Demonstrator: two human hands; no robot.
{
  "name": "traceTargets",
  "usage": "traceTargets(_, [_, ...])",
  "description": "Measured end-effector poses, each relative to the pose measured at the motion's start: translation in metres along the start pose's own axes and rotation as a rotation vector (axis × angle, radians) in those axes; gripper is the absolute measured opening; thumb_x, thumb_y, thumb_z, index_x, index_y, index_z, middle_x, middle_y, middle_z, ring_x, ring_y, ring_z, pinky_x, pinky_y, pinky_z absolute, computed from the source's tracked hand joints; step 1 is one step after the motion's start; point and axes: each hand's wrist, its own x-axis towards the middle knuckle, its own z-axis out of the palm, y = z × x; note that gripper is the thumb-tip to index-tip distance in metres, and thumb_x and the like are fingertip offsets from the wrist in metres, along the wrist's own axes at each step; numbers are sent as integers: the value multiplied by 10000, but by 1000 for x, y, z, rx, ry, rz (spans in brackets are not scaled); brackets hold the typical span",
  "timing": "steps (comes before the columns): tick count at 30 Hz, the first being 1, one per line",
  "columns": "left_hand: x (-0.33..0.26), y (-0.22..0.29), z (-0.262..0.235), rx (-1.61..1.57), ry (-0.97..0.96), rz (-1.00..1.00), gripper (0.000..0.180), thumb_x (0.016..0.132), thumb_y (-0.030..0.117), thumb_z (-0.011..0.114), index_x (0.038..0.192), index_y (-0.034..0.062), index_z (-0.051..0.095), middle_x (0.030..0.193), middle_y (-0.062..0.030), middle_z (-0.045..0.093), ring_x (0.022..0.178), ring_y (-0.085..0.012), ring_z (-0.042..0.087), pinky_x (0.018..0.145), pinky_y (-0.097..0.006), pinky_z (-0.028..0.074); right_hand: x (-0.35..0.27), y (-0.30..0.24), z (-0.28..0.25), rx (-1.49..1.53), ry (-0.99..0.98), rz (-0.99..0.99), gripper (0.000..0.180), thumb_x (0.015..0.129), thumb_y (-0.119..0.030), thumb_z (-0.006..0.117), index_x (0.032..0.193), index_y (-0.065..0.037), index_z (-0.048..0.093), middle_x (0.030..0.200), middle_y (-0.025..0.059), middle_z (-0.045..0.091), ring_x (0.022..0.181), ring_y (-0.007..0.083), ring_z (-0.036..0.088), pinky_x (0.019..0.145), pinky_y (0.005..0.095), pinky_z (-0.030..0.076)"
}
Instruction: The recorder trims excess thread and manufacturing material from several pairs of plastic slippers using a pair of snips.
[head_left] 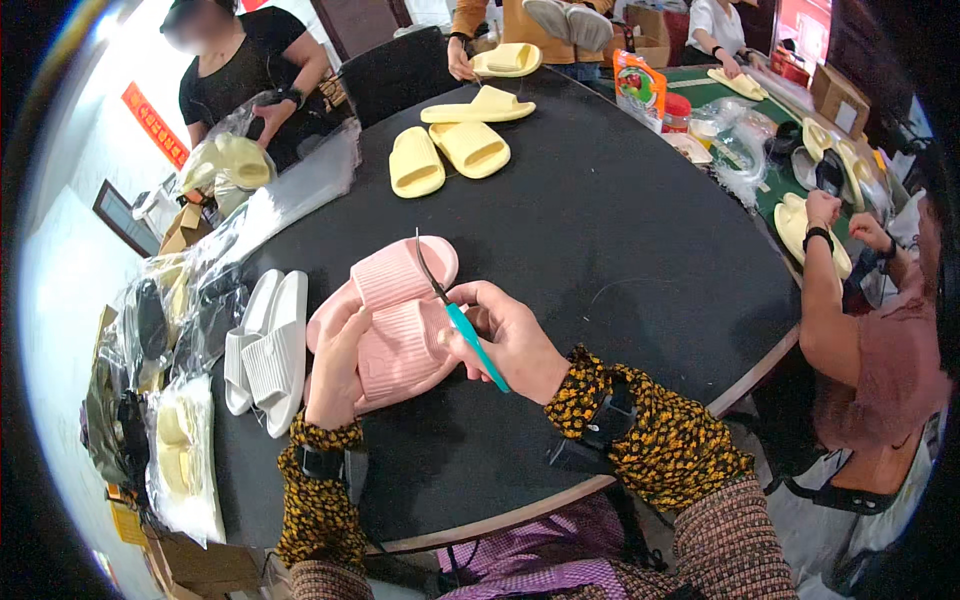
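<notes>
A pair of pink ribbed slippers (405, 355) is held side by side over the black table, their straps facing me. My left hand (340, 365) is closed around their left end, the thumb lying on the strap. At the other end, my right hand (510, 340) touches the slippers with its fingers. That hand also grips a slim tool with a teal handle (475, 340) and a thin, curved dark metal tip, which points away from me across the pink strap. The tool's exact kind is unclear. Just left of my left hand lies a pair of white slippers (270, 350).
Several yellow slippers (470, 150) lie farther back on the black table (600, 220). Along the left edge are bagged slippers (182, 450). A person at the far left holds a bagged pair (230, 160); others handle slippers at the back and right. An orange pouch (640, 90) stands far right.
</notes>
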Motion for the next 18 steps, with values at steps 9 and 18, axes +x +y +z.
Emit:
traceTargets(9, [-12, 6, 24, -21, -19, 153, 358, 921, 70, 470, 1264, -30, 446, 1217, -123, 547, 1105, -186, 544, 945, -322, 440, 0, 2, 4, -86, 16, -121, 405, 881, -161, 634, 1201, -8, 439, 784, 31, 559, 589, 47, 516, 512, 200, 443])
traceTargets(18, [1, 17, 42, 16, 56, 156, 312, 907, 62, 517, 1207, 11, 446, 1060, -121, 594, 931, -153, 602, 784, -269, 495, -8, -6, 3, -153, 43, -137, 431, 863, -125, 655, 1209, -2, 430, 822, 34, 567, 624, 42, 530, 535, 188, 437])
